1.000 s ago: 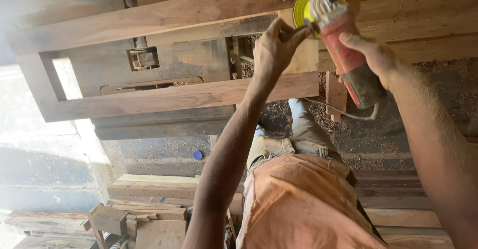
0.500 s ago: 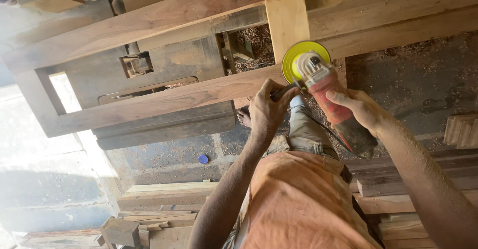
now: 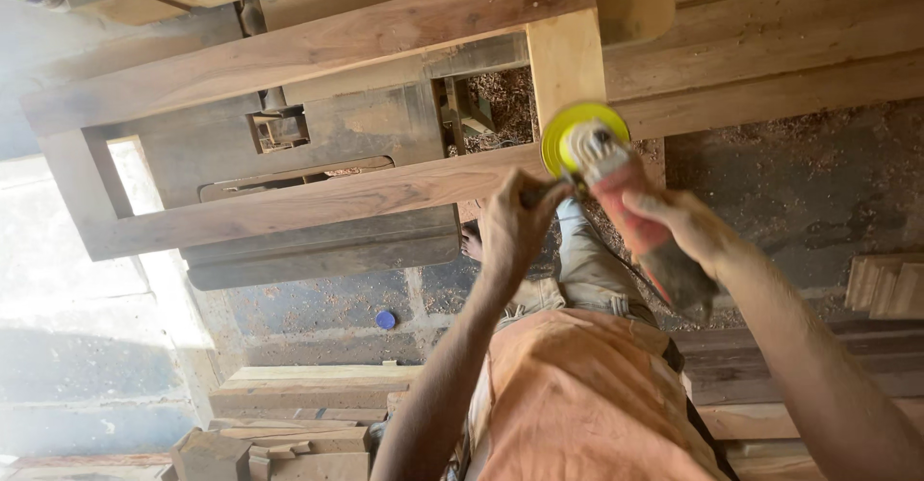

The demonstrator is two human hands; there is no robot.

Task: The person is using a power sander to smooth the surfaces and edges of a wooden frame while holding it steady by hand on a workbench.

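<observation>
Since a second ago, grinder and both hands dropped from the upper edge of view to mid-frame; disc now sits at the joint of the frame's upright and lower rail. Angle grinder (image 3: 616, 192): red body, yellow-green disc (image 3: 582, 139) facing the camera, lying over the pale upright post (image 3: 566, 63) of a wooden frame (image 3: 318, 192). Cannot tell whether the disc touches the wood. Right hand (image 3: 688, 226) closed around the grinder body; rear of the tool dark and blurred below the hand. Left hand (image 3: 515, 231) curled shut on the dark side handle, fingers mostly hidden behind the knuckles. Orange shirt (image 3: 577, 404) fills lower centre, cut off at the bottom edge. Bare foot (image 3: 471, 242) partly visible under the rail. Small blue cap (image 3: 386, 320) on the sawdust-strewn floor. Left side washed out by glare.
</observation>
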